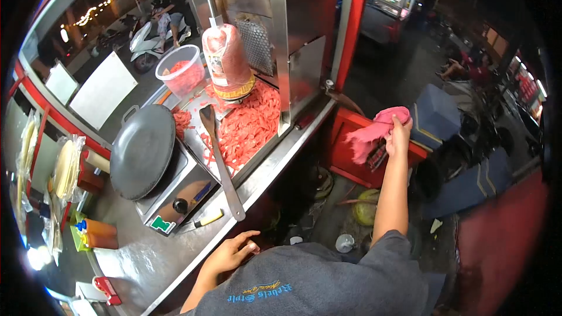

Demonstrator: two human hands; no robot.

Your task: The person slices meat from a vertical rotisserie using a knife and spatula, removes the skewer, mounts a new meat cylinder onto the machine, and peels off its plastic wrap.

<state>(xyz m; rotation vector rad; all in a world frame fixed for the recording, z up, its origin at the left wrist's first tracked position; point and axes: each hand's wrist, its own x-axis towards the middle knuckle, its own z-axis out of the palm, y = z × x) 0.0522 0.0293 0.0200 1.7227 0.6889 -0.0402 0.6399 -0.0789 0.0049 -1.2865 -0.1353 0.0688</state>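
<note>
My right hand (399, 136) is stretched out to the right and closed around a pink cloth (374, 131), which hangs over a red bin or box (345, 146). My left hand (235, 254) is at the counter's front edge, by my shirt, fingers loosely apart and holding nothing. Nearest to it on the counter are a long spatula (221, 161) and a knife with a yellow and black handle (206, 220). Behind them, a round black griddle pan (143, 152) sits tilted on a gas stove (181, 196). Shaved reddish meat (249, 123) lies in a tray below a wrapped meat cone (225, 58) on a vertical spit.
A clear tub (181, 70) with meat stands beside the spit. Flatbreads in plastic (67, 167) and sauce bottles (98, 234) are at the left. Blue-grey boxes (436, 114) stand on the right. People and a white scooter (153, 41) are beyond the stall.
</note>
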